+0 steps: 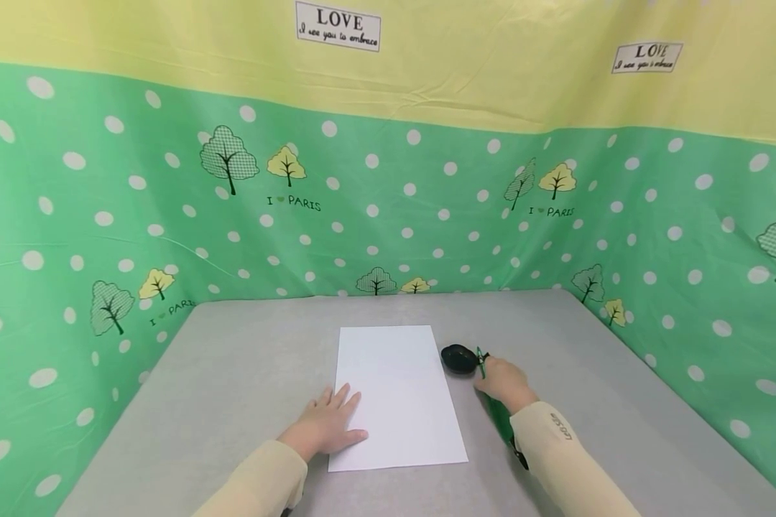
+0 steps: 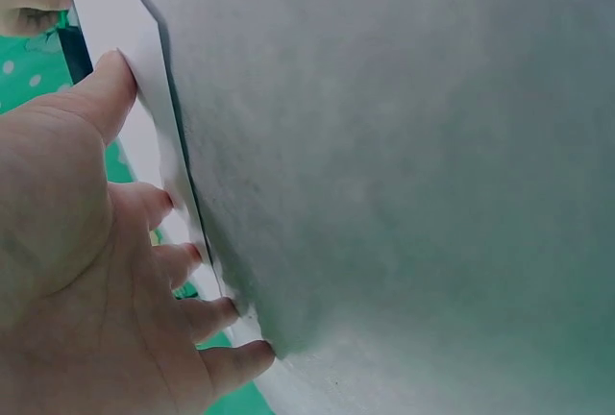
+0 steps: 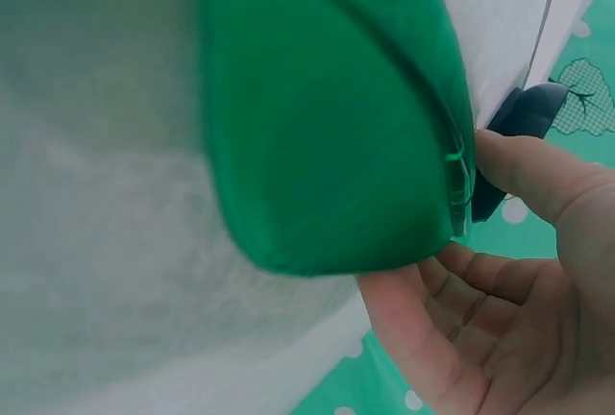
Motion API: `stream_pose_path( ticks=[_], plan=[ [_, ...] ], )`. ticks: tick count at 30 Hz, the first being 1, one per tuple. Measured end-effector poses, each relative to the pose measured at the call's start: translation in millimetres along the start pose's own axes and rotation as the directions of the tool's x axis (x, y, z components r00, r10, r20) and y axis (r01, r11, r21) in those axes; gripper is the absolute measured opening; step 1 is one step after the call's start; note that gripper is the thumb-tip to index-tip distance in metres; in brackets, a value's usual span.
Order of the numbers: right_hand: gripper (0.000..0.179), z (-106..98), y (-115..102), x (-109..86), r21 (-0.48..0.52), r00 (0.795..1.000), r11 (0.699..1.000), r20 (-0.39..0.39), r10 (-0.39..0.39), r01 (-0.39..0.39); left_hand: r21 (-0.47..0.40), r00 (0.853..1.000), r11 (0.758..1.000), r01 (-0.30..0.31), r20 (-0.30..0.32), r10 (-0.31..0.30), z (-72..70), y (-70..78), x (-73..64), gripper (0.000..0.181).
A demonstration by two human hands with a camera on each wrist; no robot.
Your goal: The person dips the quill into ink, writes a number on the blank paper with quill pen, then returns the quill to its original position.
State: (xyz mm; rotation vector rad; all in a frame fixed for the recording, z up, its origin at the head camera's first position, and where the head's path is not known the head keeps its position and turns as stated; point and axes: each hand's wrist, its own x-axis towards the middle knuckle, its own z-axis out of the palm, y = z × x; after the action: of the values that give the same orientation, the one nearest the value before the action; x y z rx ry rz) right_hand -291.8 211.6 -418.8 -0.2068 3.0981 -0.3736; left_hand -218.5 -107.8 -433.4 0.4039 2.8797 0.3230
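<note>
A white sheet of paper (image 1: pixel 397 395) lies flat on the grey table. My left hand (image 1: pixel 328 424) rests on its left edge, fingers spread, with the thumb and some fingertips over the paper. To the right of the sheet, my right hand (image 1: pixel 506 380) grips the end of a green pouch (image 3: pixel 327 127). In the right wrist view, the thumb lies at the pouch's seamed edge and a finger presses beneath it. Part of the pouch is hidden under the right sleeve in the head view. A black rounded object (image 1: pixel 459 359) lies just left of the right hand, beside the paper.
The grey table (image 1: pixel 259 359) extends around the paper to both sides. A green and yellow curtain (image 1: pixel 375 179) with white dots and printed trees hangs behind the table and along both sides.
</note>
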Motion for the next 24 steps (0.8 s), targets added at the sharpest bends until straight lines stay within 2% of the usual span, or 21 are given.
stream_pose_path(
  ticks=[10,16,21,24],
  plan=[
    [0.021,0,1,1.3,0.044,0.999,0.998,0.008,0.038,-0.038,-0.005,1.0,1.0,0.011,0.006,-0.011,-3.4,2.7,-2.1,0.072],
    [0.023,-1,9,-1.1,0.171,0.998,0.984,0.007,0.057,-0.058,-0.004,1.0,1.0,0.021,0.011,-0.021,-1.4,2.3,-0.8,0.073],
    [0.017,-6,14,-2.0,0.334,0.996,0.939,0.015,0.083,-0.084,0.005,1.0,1.0,0.02,0.008,-0.02,-1.9,2.4,-1.3,0.073],
    [0.022,-8,16,-1.6,0.455,0.996,0.886,0.022,0.091,-0.091,0.001,1.0,1.0,0.019,0.01,-0.019,-2.7,2.8,-1.4,0.073]
  ],
)
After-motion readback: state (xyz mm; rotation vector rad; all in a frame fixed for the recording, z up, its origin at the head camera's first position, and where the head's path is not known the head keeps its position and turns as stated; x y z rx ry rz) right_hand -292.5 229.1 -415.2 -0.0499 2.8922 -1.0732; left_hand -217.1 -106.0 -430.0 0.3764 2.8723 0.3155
